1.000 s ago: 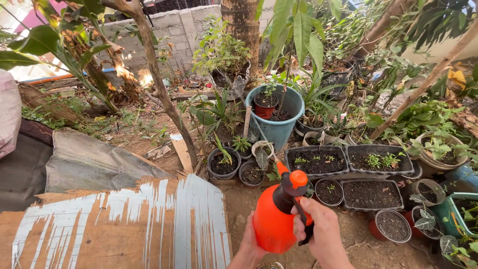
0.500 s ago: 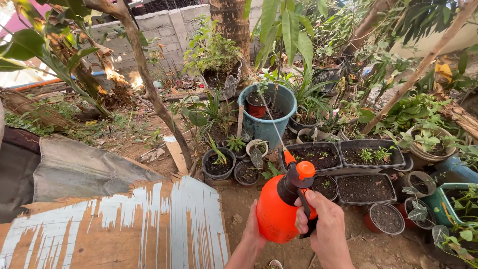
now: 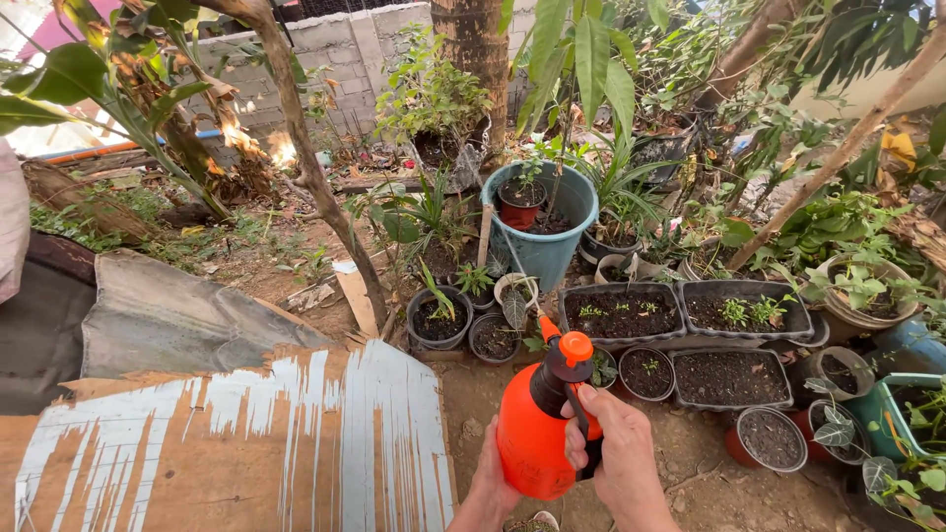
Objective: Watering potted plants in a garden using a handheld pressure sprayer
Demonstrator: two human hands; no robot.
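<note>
both hands are on the orange pump sprayer (image 3: 530, 441): the right hand (image 3: 616, 453) wraps the black handle with fingers at the trigger, the left hand (image 3: 490, 473) cups the tank from the side. the nozzle points at the small black pots (image 3: 441, 321) and the dark seedling trays (image 3: 621, 317) by the big teal tub (image 3: 545, 219). a thin jet seems to run from the tip toward the tub. soil in the trays looks dark, but wet or dry i can't tell, so how many pots are watered stays unclear
</note>
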